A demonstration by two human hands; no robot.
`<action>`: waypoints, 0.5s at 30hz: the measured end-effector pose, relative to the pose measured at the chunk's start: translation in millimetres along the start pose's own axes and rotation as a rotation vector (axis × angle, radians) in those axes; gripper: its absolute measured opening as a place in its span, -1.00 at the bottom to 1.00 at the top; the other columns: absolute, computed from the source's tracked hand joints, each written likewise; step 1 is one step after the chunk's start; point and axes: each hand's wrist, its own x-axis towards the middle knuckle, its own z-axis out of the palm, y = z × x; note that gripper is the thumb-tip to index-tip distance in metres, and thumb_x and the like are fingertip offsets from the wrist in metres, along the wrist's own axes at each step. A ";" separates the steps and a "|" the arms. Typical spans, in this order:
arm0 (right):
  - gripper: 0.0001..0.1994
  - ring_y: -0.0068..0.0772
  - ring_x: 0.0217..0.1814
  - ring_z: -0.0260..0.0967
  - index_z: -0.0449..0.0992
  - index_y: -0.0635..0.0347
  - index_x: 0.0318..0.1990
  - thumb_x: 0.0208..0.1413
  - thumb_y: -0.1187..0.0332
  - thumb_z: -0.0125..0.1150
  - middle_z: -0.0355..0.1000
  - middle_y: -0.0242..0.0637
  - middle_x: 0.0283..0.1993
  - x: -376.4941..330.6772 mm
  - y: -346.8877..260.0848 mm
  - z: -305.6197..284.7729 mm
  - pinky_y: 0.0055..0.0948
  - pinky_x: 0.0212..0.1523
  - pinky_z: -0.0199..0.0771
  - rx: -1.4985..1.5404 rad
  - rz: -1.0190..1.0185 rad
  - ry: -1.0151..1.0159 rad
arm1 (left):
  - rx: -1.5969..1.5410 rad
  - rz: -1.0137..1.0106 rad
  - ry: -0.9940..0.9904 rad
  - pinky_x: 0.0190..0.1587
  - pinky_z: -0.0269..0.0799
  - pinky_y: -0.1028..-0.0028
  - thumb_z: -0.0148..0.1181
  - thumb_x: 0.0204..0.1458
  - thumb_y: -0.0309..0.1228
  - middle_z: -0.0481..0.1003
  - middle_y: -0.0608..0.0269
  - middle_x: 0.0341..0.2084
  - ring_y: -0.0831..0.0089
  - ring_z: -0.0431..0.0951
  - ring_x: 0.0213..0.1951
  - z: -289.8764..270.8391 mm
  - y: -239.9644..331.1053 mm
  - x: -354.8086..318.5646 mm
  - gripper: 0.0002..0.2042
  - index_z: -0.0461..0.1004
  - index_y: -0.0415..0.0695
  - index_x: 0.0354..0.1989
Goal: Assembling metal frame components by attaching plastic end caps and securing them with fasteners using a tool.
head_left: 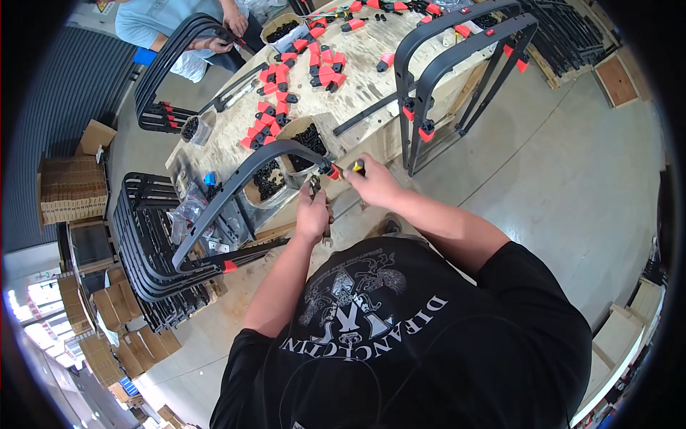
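Black arched metal-tube frame [277,147] by the counter's near edge

The pale wooden counter [364,96] stands just beyond the person. The frame lies at its near left side; its long axis runs from lower left to upper right, and the arched end bends down toward the hands. Two open pale boxes of small black parts [277,201] sit close, probably for short reach. The left hand [312,216] is closed around a grey metal tool [314,184], its kind unclear. The right hand [375,184] grips a yellow-and-black-handled tool [357,166], seemingly aimed at the frame's red end piece [334,172].
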 end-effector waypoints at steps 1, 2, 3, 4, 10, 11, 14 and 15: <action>-0.51 0.13 -0.13 0.53 0.44 0.37 0.06 0.09 0.17 0.29 0.55 0.14 -0.18 5.8 -2.4 -2.4 -0.13 -0.09 0.49 0.139 0.010 0.070 | 0.001 -0.001 0.003 -0.59 0.35 0.44 -0.03 0.29 -0.45 0.42 0.20 -0.37 0.52 0.40 -0.58 2.3 2.3 0.2 -0.70 0.24 -0.20 0.16; -0.51 0.13 -0.13 0.53 0.44 0.37 0.06 0.09 0.17 0.29 0.55 0.14 -0.18 16.1 4.0 -1.7 -0.13 -0.09 0.49 0.140 0.009 0.070 | -0.033 -0.033 -0.014 -0.58 0.36 0.44 -0.02 0.29 -0.45 0.43 0.18 -0.33 0.51 0.42 -0.58 5.6 5.5 2.9 -0.67 0.23 -0.19 0.20; -0.53 0.07 -0.17 0.53 0.47 0.37 0.02 0.09 0.15 0.31 0.55 0.10 -0.22 27.6 13.1 2.0 -0.14 -0.12 0.48 0.191 -0.015 0.137 | -0.067 -0.065 -0.029 -0.58 0.36 0.44 0.00 0.29 -0.46 0.44 0.15 -0.29 0.50 0.43 -0.57 8.5 8.5 5.3 -0.64 0.22 -0.18 0.24; -0.54 0.01 -0.21 0.54 0.50 0.38 -0.03 0.08 0.14 0.33 0.55 0.07 -0.25 33.7 13.1 4.1 -0.15 -0.15 0.48 0.243 -0.037 0.199 | -0.065 -0.068 -0.025 -0.58 0.36 0.44 0.00 0.29 -0.46 0.44 0.15 -0.29 0.50 0.43 -0.57 9.3 9.7 6.4 -0.64 0.22 -0.18 0.24; -0.64 -0.48 -0.28 0.31 0.51 0.29 -0.20 0.24 0.09 0.23 0.45 -0.32 -0.35 60.4 19.2 20.3 -0.39 -0.19 0.36 0.465 0.148 0.086 | -0.115 -0.046 -0.036 -0.53 0.44 0.44 0.06 0.26 -0.47 0.46 0.13 -0.26 0.46 0.49 -0.50 9.4 16.9 6.5 -0.55 0.18 -0.28 0.30; -0.62 -0.50 -0.30 0.26 0.49 0.28 -0.21 0.27 0.05 0.19 0.40 -0.37 -0.38 62.9 21.2 23.2 -0.39 -0.22 0.32 0.494 0.171 0.105 | -0.169 -0.052 -0.059 -0.52 0.45 0.44 0.07 0.25 -0.48 0.47 0.13 -0.27 0.45 0.50 -0.50 9.4 19.8 6.6 -0.55 0.20 -0.30 0.28; -0.58 -0.53 -0.37 0.17 0.45 0.26 -0.22 0.33 -0.01 0.10 0.30 -0.43 -0.43 68.8 24.6 26.6 -0.39 -0.28 0.27 0.545 0.156 0.174 | -0.255 -0.086 -0.076 -0.52 0.46 0.44 0.09 0.23 -0.49 0.47 0.12 -0.28 0.43 0.51 -0.48 5.7 20.8 11.4 -0.60 0.25 -0.33 0.21; -0.58 -0.53 -0.37 0.17 0.45 0.26 -0.22 0.33 -0.01 0.10 0.30 -0.43 -0.43 69.7 25.3 27.0 -0.39 -0.28 0.27 0.545 0.158 0.169 | -0.285 -0.110 -0.075 -0.52 0.45 0.45 0.10 0.22 -0.48 0.48 0.12 -0.30 0.42 0.51 -0.48 3.4 20.5 13.5 -0.63 0.28 -0.33 0.16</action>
